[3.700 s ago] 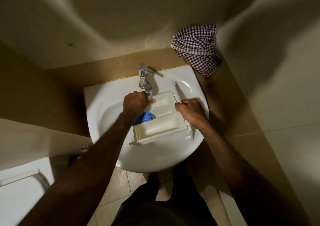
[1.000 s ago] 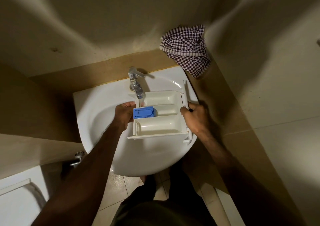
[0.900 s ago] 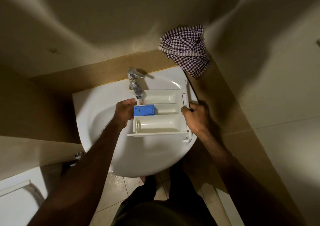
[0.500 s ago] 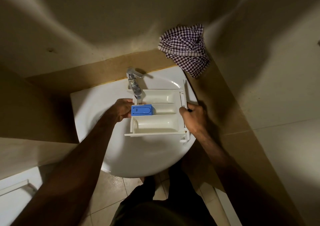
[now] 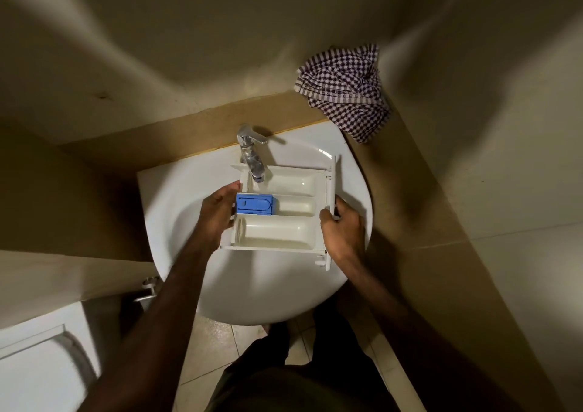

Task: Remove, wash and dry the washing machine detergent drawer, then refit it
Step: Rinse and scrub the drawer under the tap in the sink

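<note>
The white detergent drawer (image 5: 284,228) is held level over the white basin (image 5: 258,285), its open compartments facing up. A blue insert (image 5: 254,204) sits in its middle compartment at the left end. My left hand (image 5: 217,213) grips the drawer's left end, thumb near the blue insert. My right hand (image 5: 342,227) grips the front panel at the drawer's right end. The chrome tap (image 5: 250,156) hangs over the drawer's far left compartment; I cannot tell whether water runs.
A purple-and-white checked cloth (image 5: 344,90) lies bunched on the tan ledge at the back right corner. Walls close in behind and on the right. A white fixture (image 5: 34,367) stands at lower left, and tiled floor shows below the basin.
The drawer has turned from tilted to square and level under the tap. My left hand came off the tap area and took hold of the drawer's left end.
</note>
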`<state>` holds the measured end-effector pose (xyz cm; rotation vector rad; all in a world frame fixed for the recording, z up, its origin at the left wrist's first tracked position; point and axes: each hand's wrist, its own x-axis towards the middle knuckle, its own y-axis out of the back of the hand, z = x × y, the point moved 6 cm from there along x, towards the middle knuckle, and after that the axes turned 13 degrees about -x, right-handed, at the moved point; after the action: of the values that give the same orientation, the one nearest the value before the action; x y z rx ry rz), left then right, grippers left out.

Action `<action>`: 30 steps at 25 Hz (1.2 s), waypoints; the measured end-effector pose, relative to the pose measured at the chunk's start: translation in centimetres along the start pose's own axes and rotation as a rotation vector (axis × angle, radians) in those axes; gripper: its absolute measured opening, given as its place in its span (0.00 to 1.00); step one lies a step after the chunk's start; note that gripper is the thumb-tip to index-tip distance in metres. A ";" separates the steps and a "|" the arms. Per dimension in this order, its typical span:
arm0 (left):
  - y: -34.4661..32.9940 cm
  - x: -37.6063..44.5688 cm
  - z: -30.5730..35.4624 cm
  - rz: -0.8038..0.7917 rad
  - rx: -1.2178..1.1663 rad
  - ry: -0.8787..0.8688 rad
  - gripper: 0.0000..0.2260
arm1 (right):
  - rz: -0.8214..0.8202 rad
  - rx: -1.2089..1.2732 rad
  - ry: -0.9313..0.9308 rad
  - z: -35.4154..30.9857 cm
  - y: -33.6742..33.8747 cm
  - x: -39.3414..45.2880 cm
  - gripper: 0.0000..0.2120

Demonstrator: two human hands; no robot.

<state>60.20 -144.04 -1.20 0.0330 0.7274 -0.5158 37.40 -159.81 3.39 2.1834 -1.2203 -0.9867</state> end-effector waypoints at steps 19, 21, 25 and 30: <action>3.2 0.0 3.8 -0.276 0.599 -0.060 0.20 | -0.199 0.277 -0.332 1.6 -0.4 -1.1 0.50; 2.3 0.2 4.6 -0.337 0.622 -0.060 0.20 | -0.194 0.168 -0.301 1.2 0.6 -0.7 0.31; 0.3 1.5 6.1 -0.451 0.674 -0.074 0.30 | -0.395 -0.005 -0.148 -0.4 2.0 1.2 0.23; -0.3 3.2 6.5 -0.485 0.814 -0.023 0.31 | -0.695 -0.300 -0.074 -2.5 0.1 1.2 0.28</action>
<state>66.15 -146.99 1.67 0.6201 0.4579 -1.2506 39.73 -160.79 4.62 2.3620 -0.2764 -1.4116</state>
